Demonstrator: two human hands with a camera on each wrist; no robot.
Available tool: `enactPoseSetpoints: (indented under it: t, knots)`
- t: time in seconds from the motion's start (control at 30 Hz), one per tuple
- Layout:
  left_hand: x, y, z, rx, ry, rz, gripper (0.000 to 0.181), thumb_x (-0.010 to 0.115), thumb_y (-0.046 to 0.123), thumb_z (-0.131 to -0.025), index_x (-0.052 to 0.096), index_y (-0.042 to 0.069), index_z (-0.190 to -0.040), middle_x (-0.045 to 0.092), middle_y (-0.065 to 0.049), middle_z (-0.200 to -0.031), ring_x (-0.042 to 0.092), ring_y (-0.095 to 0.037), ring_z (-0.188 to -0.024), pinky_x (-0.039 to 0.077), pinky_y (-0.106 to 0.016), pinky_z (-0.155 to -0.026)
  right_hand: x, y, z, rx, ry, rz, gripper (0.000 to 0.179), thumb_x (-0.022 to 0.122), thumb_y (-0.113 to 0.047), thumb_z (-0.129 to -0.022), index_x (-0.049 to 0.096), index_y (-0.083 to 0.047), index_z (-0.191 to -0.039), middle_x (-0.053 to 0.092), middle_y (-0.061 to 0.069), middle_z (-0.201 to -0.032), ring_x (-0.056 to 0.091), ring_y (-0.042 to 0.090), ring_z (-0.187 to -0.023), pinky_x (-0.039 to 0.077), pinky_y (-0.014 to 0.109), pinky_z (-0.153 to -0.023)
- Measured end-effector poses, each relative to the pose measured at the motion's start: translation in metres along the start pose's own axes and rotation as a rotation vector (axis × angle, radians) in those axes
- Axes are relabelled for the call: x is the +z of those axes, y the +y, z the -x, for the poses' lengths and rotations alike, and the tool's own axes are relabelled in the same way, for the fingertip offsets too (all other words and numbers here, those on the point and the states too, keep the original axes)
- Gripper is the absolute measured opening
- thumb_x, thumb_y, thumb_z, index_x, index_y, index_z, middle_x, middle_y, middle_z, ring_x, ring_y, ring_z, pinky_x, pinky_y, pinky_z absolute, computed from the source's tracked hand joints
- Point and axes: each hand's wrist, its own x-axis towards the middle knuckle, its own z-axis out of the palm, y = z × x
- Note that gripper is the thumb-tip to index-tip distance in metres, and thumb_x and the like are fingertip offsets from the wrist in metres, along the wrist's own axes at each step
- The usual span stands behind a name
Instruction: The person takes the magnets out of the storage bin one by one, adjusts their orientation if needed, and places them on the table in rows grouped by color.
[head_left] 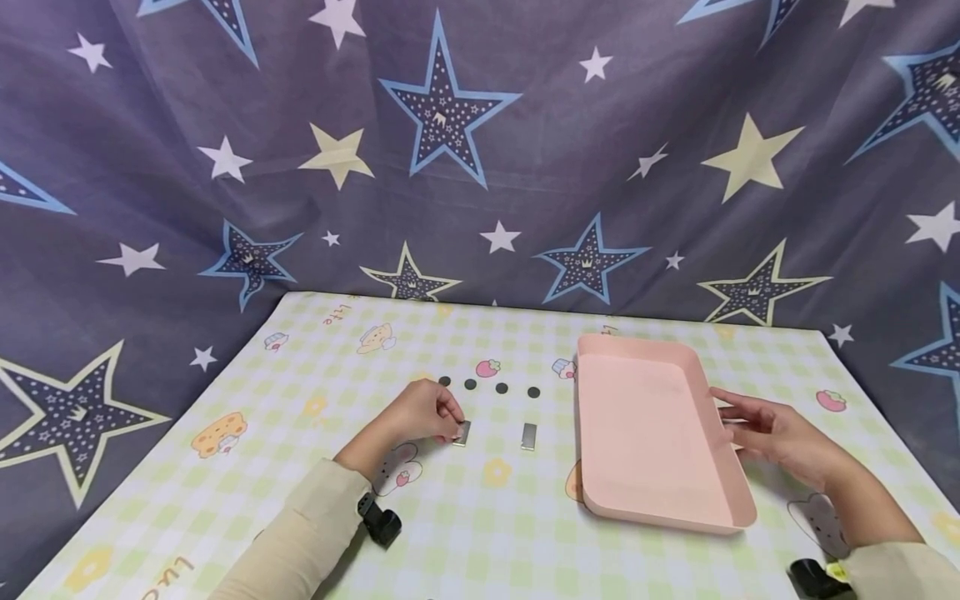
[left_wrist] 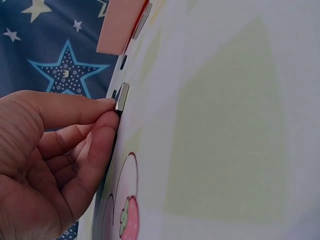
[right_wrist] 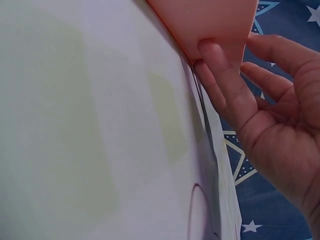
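At the middle of the table, my left hand (head_left: 420, 414) pinches the edge of a small silver rectangular block (head_left: 463, 433) between thumb and fingertips. In the left wrist view this block (left_wrist: 122, 97) sits close to the cloth, its shiny end facing the camera. A second, similar silver block (head_left: 528, 437) lies a little to the right, apart from the hand. On the right stands a pink shallow tray (head_left: 645, 442), with nothing inside it. My right hand (head_left: 783, 439) touches the tray's right outer wall with loosely spread fingers (right_wrist: 220, 65).
Several small black discs (head_left: 502, 388) lie in a row behind the blocks. A checked, cartoon-printed cloth (head_left: 300, 500) covers the table. Behind the table's far edge hangs a dark curtain (head_left: 525, 167) with stars. Each wrist carries a small black camera (head_left: 381, 521).
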Motion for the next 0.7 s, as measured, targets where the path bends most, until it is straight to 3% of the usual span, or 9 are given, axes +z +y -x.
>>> enactPoseSetpoints:
  t: [0.37, 0.57, 0.7]
  knots:
    - [0.0010, -0.0002, -0.0018, -0.008, -0.001, 0.047, 0.008, 0.075, -0.001, -0.079, 0.071, 0.004, -0.084, 0.066, -0.005, -0.068, 0.066, -0.020, -0.057, 0.056, -0.033, -0.054, 0.0020, -0.0071, 0.0033, -0.009, 0.022, 0.076, 0.060, 0.054, -0.004, -0.099, 0.025, 0.002, -0.152, 0.060, -0.006, -0.124, 0.063, 0.008, -0.107, 0.057, 0.037, -0.079]
    - [-0.0025, 0.0003, -0.0007, 0.038, 0.032, 0.026, 0.005, 0.075, 0.003, -0.082, 0.072, 0.005, -0.085, 0.066, -0.003, -0.068, 0.064, -0.019, -0.057, 0.054, -0.031, -0.054, 0.0020, -0.0094, 0.0038, -0.007, -0.011, 0.066, 0.057, 0.049, -0.006, -0.102, 0.027, -0.010, -0.155, 0.056, -0.002, -0.129, 0.062, 0.009, -0.108, 0.057, 0.038, -0.079]
    - [-0.0078, 0.0022, 0.0053, 0.055, 0.059, 0.040, 0.003, 0.071, 0.004, -0.087, 0.073, 0.002, -0.088, 0.066, -0.004, -0.070, 0.065, -0.019, -0.059, 0.055, -0.032, -0.055, 0.0038, -0.0094, 0.0022, -0.033, 0.021, 0.058, 0.054, 0.047, -0.005, -0.103, 0.028, -0.003, -0.153, 0.059, -0.006, -0.126, 0.064, 0.011, -0.105, 0.057, 0.038, -0.078]
